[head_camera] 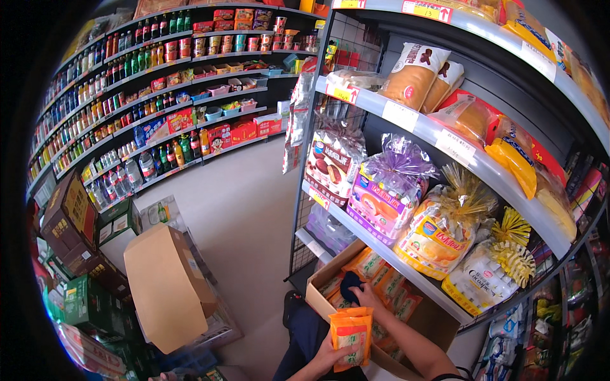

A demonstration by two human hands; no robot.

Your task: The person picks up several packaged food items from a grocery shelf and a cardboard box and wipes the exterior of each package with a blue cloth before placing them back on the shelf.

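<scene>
My left hand, low in the picture, grips a small stack of orange plastic food packets with clear windows and printed writing. Farther ahead, my right hand reaches over an open cardboard box, its fingers closed on a dark blue cloth. More orange packets of the same look lie in rows inside the box, partly hidden by my right forearm. The box stands against the lowest level of a shelf rack, just in front of my legs.
Bagged breads and pastries fill the shelf rack above the box, its edge overhanging it. To the left, a large brown carton sits on stacked goods beside green cartons. Shelves of drinks line the far wall beyond a floor aisle.
</scene>
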